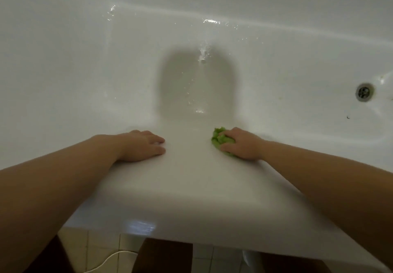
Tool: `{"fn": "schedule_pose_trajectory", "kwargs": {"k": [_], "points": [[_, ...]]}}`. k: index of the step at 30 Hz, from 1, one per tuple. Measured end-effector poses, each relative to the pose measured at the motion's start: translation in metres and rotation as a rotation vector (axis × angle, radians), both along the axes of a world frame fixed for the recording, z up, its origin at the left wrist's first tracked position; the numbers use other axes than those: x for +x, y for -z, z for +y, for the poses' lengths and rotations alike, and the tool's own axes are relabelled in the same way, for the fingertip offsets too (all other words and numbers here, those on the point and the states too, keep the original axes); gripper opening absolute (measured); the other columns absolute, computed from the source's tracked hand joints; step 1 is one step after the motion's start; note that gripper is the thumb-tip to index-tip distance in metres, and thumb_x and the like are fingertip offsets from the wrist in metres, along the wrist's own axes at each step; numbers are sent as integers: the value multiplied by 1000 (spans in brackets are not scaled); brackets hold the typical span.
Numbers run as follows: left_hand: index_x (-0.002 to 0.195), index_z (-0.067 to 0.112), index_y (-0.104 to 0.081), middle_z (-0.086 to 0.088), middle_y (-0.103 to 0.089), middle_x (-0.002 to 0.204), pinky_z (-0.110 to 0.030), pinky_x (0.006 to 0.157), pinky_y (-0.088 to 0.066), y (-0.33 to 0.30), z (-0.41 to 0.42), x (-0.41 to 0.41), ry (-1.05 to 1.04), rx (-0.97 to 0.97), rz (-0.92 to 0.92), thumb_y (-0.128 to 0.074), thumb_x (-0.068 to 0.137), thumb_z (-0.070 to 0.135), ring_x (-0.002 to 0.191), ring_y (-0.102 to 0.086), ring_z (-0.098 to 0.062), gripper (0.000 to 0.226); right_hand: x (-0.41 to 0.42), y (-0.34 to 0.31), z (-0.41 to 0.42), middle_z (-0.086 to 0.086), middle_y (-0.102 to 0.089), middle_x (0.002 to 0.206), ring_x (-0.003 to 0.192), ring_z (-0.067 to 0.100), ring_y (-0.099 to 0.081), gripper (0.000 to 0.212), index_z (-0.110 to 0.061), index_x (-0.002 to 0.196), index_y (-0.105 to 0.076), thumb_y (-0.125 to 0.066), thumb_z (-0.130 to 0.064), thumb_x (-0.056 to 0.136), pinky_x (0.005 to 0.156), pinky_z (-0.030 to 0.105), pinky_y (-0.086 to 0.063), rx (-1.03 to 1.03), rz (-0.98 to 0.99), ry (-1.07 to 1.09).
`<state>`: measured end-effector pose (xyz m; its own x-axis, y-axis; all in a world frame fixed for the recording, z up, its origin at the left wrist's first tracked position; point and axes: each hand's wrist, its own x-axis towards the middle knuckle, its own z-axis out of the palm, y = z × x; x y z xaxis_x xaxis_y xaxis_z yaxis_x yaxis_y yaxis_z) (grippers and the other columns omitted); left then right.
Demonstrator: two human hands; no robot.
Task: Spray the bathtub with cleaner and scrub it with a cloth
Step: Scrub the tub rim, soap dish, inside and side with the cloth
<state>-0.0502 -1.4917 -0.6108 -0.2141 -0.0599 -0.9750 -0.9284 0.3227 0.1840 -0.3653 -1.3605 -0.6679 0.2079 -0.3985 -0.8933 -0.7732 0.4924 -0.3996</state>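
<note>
The white bathtub [191, 187] fills the view, its near rim right below me and its wet floor beyond. My right hand [242, 143] grips a crumpled green cloth [221, 140] and presses it on the inner edge of the near rim. My left hand [142, 145] lies flat on the same rim, fingers straight, to the left of the cloth. No spray bottle is in sight.
The metal drain [364, 92] sits in the tub floor at the far right. Water drops glisten on the far wall and floor. Below the rim are tiled floor [97, 249], a white cable [110, 258] and my dark-clothed legs.
</note>
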Motion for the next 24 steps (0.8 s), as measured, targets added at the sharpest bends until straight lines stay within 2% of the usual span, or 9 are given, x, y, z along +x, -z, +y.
{"fn": "schedule_pose_trajectory", "kwargs": {"k": [3, 5, 8, 12, 15, 18, 20, 22, 24], "points": [[155, 49, -32, 7, -25, 166, -46, 126, -16, 5, -5, 11, -1, -10, -25, -40, 100, 66, 154, -21, -26, 59, 18, 34, -8, 6, -45, 147, 131, 34, -48, 61, -32, 148, -47, -54, -60, 94, 111, 41, -39, -15, 132, 18], [155, 48, -32, 5, -25, 167, -45, 126, -16, 6, -7, 15, -11, -8, -28, -41, 99, 66, 154, -21, -26, 60, 35, 21, -16, 7, -47, 146, 130, 33, -49, 59, -32, 147, -50, -56, -58, 94, 109, 39, -39, -27, 99, -4], [157, 45, -32, 1, -26, 167, -44, 126, -17, 4, -7, 16, -23, -12, -23, -43, 99, 66, 154, -23, -28, 63, 59, -38, -23, 2, -52, 140, 126, 26, -52, 52, -33, 143, -55, -63, -51, 95, 105, 34, -38, -80, -81, -21], [158, 41, -32, -1, -27, 167, -43, 126, -19, -3, -6, 14, -20, -13, -22, -43, 99, 66, 153, -25, -28, 65, 72, -132, -14, -18, -50, 132, 120, 9, -50, 51, -45, 139, -56, -65, -50, 89, 106, 31, -40, -170, -363, 7], [157, 41, -33, 0, -27, 166, -45, 125, -19, -5, -7, 14, -34, -8, -15, -45, 98, 67, 153, -26, -27, 65, 64, -150, -6, -21, -51, 129, 120, 4, -51, 54, -47, 134, -59, -64, -52, 80, 107, 26, -39, -159, -456, 62], [156, 42, -35, 1, -28, 165, -45, 125, -20, -5, -8, 16, -56, -8, -4, -47, 98, 66, 152, -26, -26, 64, 53, -111, -7, -16, -53, 129, 119, 8, -54, 54, -44, 134, -61, -66, -51, 81, 107, 27, -40, -102, -349, 114], [156, 43, -35, 3, -28, 165, -44, 125, -20, -3, -9, 17, -67, 1, 6, -48, 98, 65, 152, -26, -24, 63, 44, -62, -9, -6, -53, 131, 121, 18, -55, 49, -36, 137, -59, -68, -49, 90, 107, 32, -40, -65, -213, 76], [156, 44, -34, 5, -27, 166, -44, 125, -19, 1, -11, 19, -66, 12, 11, -47, 98, 65, 153, -24, -22, 63, 36, -14, -11, 3, -52, 134, 125, 27, -54, 48, -29, 139, -56, -62, -51, 96, 106, 34, -39, -27, -55, 37], [156, 45, -32, 6, -26, 166, -45, 126, -18, 5, -12, 19, -61, 20, 14, -46, 98, 67, 154, -23, -22, 63, 34, 15, -14, 6, -48, 141, 128, 32, -51, 56, -28, 145, -51, -55, -58, 97, 108, 37, -39, 1, 97, 39]]}}
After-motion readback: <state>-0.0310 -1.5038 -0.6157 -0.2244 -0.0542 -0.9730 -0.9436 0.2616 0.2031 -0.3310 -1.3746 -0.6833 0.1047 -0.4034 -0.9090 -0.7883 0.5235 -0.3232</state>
